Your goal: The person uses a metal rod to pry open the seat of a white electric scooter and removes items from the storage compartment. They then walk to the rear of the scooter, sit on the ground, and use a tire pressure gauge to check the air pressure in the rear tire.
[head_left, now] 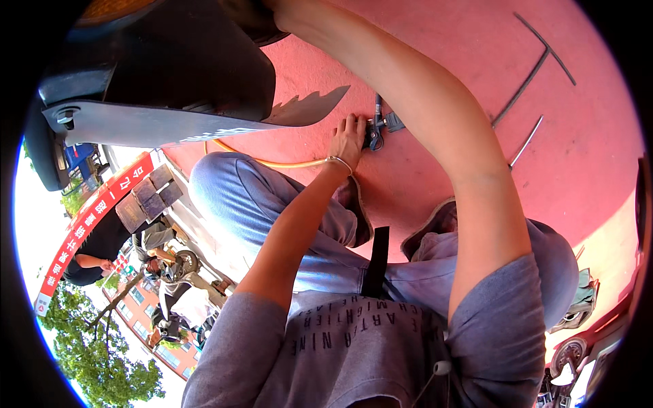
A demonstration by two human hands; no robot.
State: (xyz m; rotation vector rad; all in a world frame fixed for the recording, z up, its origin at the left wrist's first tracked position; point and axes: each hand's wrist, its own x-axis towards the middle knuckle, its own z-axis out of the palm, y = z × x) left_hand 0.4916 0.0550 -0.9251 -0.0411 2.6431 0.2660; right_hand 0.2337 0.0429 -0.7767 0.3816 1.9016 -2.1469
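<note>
My left hand (348,141) is down at the red floor, its fingers closed on a black air tool (373,134) with fittings and a short looped cable. A yellow hose (289,164) runs along the floor to my left wrist, which wears a bracelet. My right arm stretches up and across to the top edge. There my right hand (262,8) is in shadow beside a dark tyre (266,30), its fingers hidden. Left of the tyre is a vehicle's black mudguard (197,61), with a grey panel (190,127) bolted along it.
A T-handle wrench (522,90) and a thin metal rod (526,142) lie on the floor to the right. My bent knees and shoes flank the work spot. Far left are a red banner (95,214), another person in black and a motorcycle (182,262). A wheel (570,353) shows lower right.
</note>
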